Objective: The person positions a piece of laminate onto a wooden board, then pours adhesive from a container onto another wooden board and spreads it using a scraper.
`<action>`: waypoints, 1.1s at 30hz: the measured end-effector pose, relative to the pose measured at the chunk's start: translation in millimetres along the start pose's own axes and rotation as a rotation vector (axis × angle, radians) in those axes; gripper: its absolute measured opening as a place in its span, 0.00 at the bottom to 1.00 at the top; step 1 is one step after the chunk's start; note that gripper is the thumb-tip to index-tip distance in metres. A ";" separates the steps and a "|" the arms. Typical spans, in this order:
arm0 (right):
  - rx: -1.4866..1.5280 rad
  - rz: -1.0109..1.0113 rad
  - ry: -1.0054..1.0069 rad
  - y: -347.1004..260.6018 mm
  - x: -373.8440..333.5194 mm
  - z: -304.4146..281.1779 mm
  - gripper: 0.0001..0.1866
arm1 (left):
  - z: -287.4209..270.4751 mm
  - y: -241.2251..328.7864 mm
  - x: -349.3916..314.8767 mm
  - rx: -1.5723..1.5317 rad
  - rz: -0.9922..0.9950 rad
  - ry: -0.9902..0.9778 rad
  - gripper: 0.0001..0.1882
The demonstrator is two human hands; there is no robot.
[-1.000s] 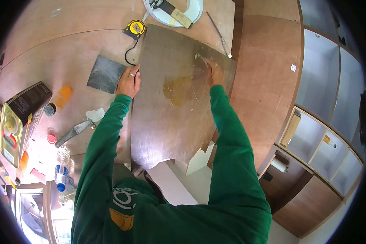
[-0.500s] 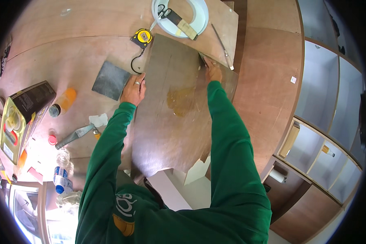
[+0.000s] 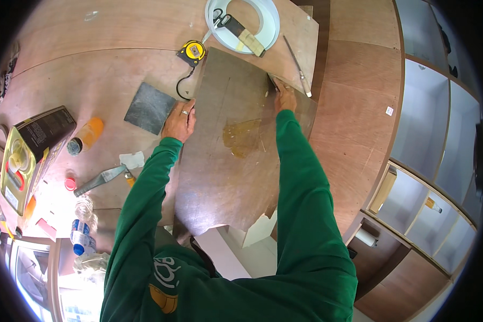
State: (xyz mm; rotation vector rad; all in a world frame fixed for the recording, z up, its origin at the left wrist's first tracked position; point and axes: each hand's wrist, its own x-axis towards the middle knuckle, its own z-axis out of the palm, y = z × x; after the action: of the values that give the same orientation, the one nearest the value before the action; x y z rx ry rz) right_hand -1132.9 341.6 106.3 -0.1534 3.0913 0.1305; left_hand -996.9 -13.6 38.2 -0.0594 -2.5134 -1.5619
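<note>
The view comes from a fisheye camera worn on the person's head, the left of a side-by-side pair, looking steeply down past the chest. The green sweatshirt (image 3: 236, 295) fills six o'clock, close to the lens, its sleeves (image 3: 306, 188) reaching in from seven and five. At arm's length come the left hand (image 3: 180, 122) toward ten o'clock, the right hand (image 3: 286, 99) toward one, and the grey-brown board (image 3: 220, 185) about the centre. The frame takes in the worktop (image 3: 107, 75) from nine to twelve and open shelving (image 3: 426, 107) farther off at three. Straight edges bow near the rim, which darkens to black at nine and three.
</note>
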 end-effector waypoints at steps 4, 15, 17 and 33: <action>0.006 -0.093 -0.050 12.1 -16.4 -2.0 0.28 | 0.3 1.2 -2.5 0.005 0.017 0.010 0.15; 0.014 -0.098 -0.186 -28.3 -120.8 -26.8 0.27 | -2.7 -1.8 -0.3 0.026 0.026 0.006 0.15; 0.069 -0.129 -0.155 -31.3 -144.1 -24.4 0.27 | -0.2 -0.7 0.7 0.022 0.019 0.005 0.15; 0.219 0.160 -0.118 -52.6 -71.4 -63.2 0.16 | -1.3 -3.2 -4.0 0.027 -0.020 -0.012 0.14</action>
State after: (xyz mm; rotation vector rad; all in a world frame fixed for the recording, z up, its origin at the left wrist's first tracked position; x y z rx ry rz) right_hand -1059.1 290.9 168.3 0.1053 2.9688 -0.1872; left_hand -993.2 -16.0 35.3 -0.0401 -2.5514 -1.5388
